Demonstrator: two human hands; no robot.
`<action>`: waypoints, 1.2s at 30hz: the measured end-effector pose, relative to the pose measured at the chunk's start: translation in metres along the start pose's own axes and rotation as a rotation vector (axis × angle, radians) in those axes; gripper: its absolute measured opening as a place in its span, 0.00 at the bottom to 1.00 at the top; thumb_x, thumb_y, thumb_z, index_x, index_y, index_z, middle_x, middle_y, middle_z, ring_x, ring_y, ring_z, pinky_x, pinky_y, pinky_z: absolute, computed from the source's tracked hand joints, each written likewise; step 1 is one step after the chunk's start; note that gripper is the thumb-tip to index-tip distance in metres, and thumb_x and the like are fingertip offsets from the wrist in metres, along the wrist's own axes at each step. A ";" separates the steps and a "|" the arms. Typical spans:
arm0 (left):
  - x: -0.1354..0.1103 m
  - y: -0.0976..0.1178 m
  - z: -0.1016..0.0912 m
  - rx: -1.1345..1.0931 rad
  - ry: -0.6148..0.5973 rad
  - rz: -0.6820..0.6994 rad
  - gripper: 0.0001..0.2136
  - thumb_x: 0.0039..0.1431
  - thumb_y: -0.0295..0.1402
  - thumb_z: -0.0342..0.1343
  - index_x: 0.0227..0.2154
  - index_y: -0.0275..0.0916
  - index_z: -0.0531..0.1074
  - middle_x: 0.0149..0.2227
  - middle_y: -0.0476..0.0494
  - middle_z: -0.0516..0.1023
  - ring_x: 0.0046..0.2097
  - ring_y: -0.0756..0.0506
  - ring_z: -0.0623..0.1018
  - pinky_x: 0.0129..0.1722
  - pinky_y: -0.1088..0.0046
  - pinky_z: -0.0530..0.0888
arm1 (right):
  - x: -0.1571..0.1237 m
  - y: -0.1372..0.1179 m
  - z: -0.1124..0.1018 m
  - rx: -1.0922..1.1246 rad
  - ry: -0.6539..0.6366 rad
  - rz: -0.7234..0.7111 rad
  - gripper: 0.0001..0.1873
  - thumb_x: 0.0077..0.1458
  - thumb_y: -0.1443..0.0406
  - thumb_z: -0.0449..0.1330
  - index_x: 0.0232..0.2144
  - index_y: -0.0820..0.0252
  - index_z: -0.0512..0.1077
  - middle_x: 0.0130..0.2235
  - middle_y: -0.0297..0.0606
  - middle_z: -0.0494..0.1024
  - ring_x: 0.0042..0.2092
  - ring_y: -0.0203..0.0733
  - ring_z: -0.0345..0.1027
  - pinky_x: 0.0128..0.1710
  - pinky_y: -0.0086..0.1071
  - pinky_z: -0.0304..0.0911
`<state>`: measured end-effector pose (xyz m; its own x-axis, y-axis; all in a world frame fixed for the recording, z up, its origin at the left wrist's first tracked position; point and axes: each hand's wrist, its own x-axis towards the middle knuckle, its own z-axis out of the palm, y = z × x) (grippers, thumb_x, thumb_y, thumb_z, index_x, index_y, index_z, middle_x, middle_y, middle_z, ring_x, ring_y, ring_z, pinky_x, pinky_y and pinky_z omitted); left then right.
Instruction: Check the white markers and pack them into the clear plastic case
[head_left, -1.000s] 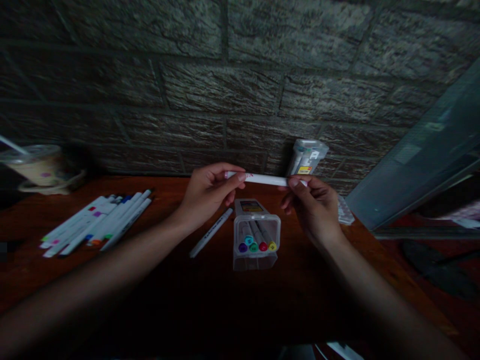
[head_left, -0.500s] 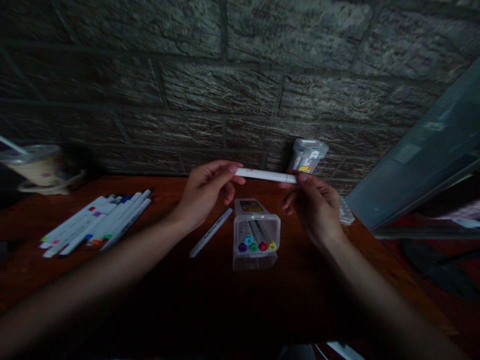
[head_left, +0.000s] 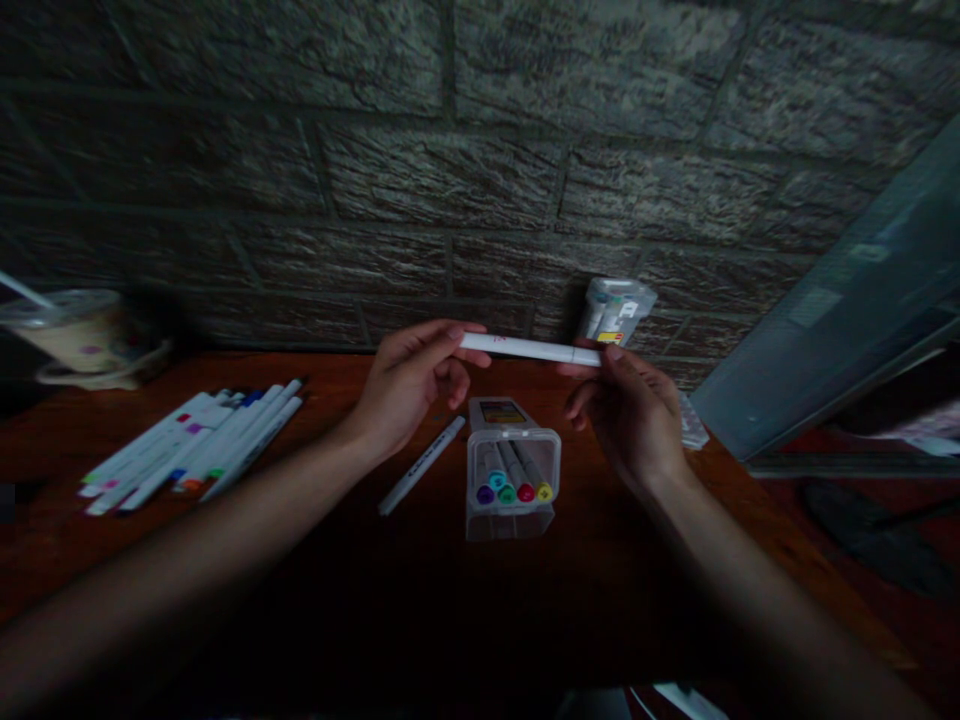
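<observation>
A white marker with small red print is held level above the table, stretched between my two hands. My left hand pinches its left end between thumb and fingers. At the other end, my right hand grips the marker by its capped-looking tip. Below it lies a clear plastic case, its open end toward me, with several markers inside showing purple, blue, green, red and yellow ends. A single marker rests slantwise on the table, left of the case.
Several white markers lie in a pile at the left of the wooden table. Behind them stands a lidded cup with a straw. Another clear case stands against the brick wall; a clear plastic piece is partly behind my right hand.
My left thumb has slid slightly left along the marker, so a bit more of its end shows. The right hand has shifted very slightly right. Everything on the table stays put.
</observation>
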<state>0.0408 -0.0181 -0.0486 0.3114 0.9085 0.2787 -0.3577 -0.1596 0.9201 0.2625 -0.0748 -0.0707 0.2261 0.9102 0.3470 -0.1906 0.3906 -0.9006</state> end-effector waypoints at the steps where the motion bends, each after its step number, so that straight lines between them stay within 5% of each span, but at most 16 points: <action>1: 0.000 0.000 0.000 -0.009 -0.002 0.000 0.10 0.63 0.33 0.60 0.41 0.33 0.81 0.32 0.40 0.84 0.20 0.52 0.72 0.18 0.75 0.68 | 0.000 0.000 0.000 0.007 0.000 0.003 0.14 0.62 0.53 0.65 0.41 0.57 0.80 0.38 0.42 0.88 0.21 0.37 0.74 0.17 0.30 0.67; 36: 0.002 0.000 -0.005 -0.036 -0.029 0.005 0.10 0.62 0.31 0.57 0.42 0.30 0.79 0.31 0.36 0.85 0.20 0.50 0.73 0.20 0.75 0.68 | 0.001 -0.001 -0.001 0.083 -0.036 0.000 0.14 0.61 0.55 0.66 0.39 0.59 0.81 0.36 0.41 0.88 0.21 0.37 0.75 0.17 0.28 0.68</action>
<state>0.0367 -0.0146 -0.0494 0.3348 0.8960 0.2918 -0.3911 -0.1496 0.9081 0.2641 -0.0740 -0.0696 0.1916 0.9140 0.3576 -0.2693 0.3994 -0.8763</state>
